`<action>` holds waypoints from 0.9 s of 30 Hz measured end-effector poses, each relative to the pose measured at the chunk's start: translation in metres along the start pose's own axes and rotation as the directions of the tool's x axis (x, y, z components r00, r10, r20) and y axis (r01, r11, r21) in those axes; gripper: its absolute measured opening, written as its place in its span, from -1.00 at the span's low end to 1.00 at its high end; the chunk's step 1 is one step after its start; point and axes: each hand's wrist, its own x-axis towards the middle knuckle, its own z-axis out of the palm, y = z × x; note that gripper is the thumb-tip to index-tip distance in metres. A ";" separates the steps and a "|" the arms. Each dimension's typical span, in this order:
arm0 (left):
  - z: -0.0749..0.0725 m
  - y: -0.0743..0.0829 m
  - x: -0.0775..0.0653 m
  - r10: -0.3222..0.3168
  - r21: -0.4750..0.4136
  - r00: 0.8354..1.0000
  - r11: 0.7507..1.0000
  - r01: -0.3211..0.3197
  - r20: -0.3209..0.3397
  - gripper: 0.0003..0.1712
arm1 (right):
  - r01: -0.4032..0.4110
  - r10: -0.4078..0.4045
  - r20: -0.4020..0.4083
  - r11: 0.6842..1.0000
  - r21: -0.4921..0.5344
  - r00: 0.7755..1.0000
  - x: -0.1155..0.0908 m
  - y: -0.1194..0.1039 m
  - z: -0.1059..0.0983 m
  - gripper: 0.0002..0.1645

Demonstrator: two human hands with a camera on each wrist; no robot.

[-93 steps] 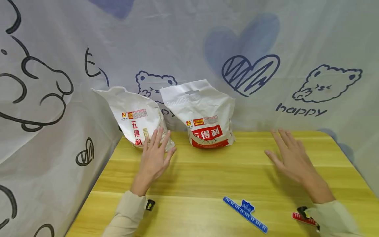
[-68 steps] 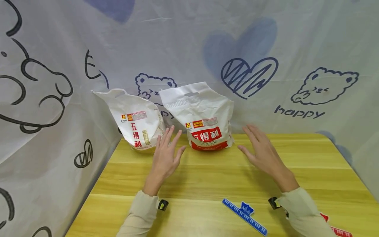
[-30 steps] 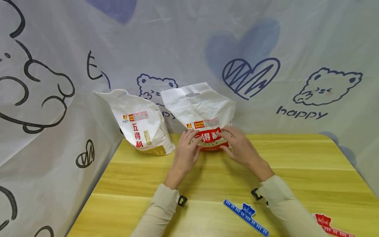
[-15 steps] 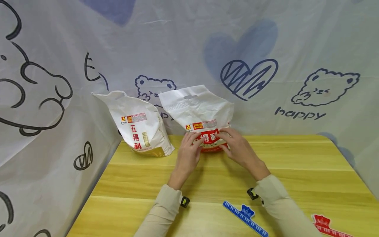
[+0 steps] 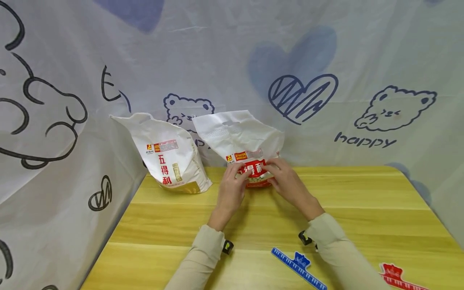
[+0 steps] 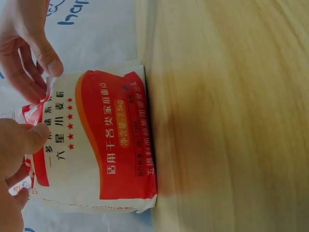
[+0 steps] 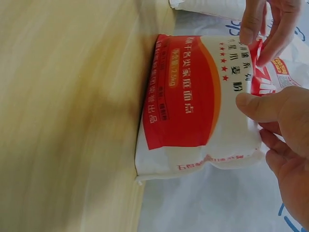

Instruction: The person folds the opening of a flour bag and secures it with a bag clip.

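A white flour bag (image 5: 239, 135) with a red label stands at the back of the table, its loose top leaning to the left. Both hands grip its front from either side: my left hand (image 5: 232, 187) on the left, my right hand (image 5: 288, 183) on the right. Seen from the left wrist, the left thumb (image 6: 36, 137) presses the front at a fold above the printed panel. In the right wrist view the right thumb (image 7: 256, 106) does likewise, with fingers curled behind. A second white flour bag (image 5: 170, 153) with a gold base stands to the left, untouched.
A blue clip (image 5: 299, 266) shaped like a ruler lies near the table's front, and a red clip (image 5: 396, 276) lies to its right, partly beyond the frame. Behind the wooden table (image 5: 174, 225) hangs a printed curtain (image 5: 224, 52).
Both hands have come inward from wide apart and taken hold of the red-labelled bag. Its top has sunk a little since half a second ago. The other bag and clips stay put.
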 end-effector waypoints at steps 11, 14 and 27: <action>0.008 -0.004 -0.003 -0.013 -0.021 1.000 1.000 0.013 0.000 -0.66 | 0.023 -0.023 -0.013 1.000 -0.010 1.000 0.002 0.004 0.008 -0.55; 0.009 -0.003 -0.003 0.000 -0.009 1.000 1.000 0.000 -0.022 -0.66 | 0.026 -0.026 -0.017 1.000 -0.006 1.000 0.002 0.005 0.009 -0.56; 0.014 -0.006 -0.002 0.023 0.056 0.996 0.998 -0.019 -0.082 -0.45 | 0.029 -0.033 -0.069 0.998 -0.057 0.997 0.003 0.006 0.013 -0.70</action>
